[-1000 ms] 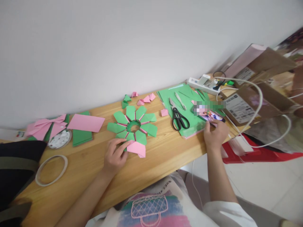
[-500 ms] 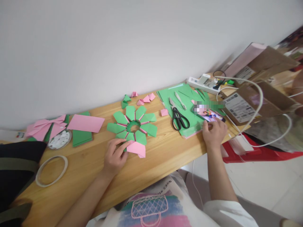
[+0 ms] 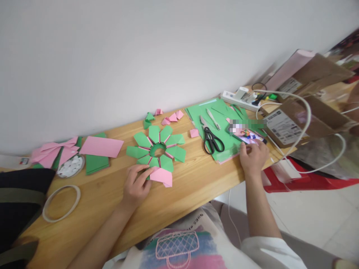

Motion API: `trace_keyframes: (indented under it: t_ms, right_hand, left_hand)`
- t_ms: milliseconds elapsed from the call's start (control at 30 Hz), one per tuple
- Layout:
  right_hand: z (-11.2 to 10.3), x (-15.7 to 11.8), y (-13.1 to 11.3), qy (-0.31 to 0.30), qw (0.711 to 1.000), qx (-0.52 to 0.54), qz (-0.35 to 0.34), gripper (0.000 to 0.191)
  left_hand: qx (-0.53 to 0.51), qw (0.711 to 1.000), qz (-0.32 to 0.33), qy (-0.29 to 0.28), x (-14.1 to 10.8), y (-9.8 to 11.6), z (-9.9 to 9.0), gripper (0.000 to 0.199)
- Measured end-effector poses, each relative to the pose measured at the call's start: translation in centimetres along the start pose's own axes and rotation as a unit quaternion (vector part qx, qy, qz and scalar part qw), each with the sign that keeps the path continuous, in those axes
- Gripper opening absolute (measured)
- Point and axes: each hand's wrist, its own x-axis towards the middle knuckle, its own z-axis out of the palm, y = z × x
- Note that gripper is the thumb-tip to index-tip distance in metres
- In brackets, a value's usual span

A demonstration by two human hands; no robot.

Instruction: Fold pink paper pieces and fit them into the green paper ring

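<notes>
My left hand (image 3: 137, 185) pinches the left edge of a pink folded paper piece (image 3: 162, 176) on the wooden table. The piece lies against the near side of a ring of folded green paper petals (image 3: 176, 153) with pink inner edges; the fingers hide part of where they meet. My right hand (image 3: 254, 158) is at the near edge of a phone (image 3: 246, 135) with a lit, partly blurred screen. Its thumb and forefinger are apart and bent over that edge, not gripping the phone. Several small pink folded pieces (image 3: 173, 117) and a green folded piece (image 3: 149, 120) lie beyond the ring.
Black-handled scissors (image 3: 212, 140) and a white cutter (image 3: 213, 119) lie on green sheets (image 3: 202, 108). Left are a pink paper rectangle (image 3: 102, 146), a pink bow (image 3: 53, 152), a dish of white bits (image 3: 70, 166) and a tape roll (image 3: 46, 206). Right are a power strip (image 3: 238, 100) and cardboard boxes (image 3: 288, 129).
</notes>
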Motion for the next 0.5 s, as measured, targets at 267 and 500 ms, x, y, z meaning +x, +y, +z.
trace_keyframes:
  t_ms: [267,500]
  right_hand:
    - [0.0,0.0,0.0,0.014,1.000,-0.004,-0.007,0.025]
    - [-0.8,0.1,-1.1,0.058,0.998,0.024,-0.005,0.028]
  left_hand:
    - [0.006,1.000,0.010,-0.002,0.1,0.0,0.0,0.037]
    - [0.001,1.000,0.007,-0.003,0.1,0.1,-0.1,0.036]
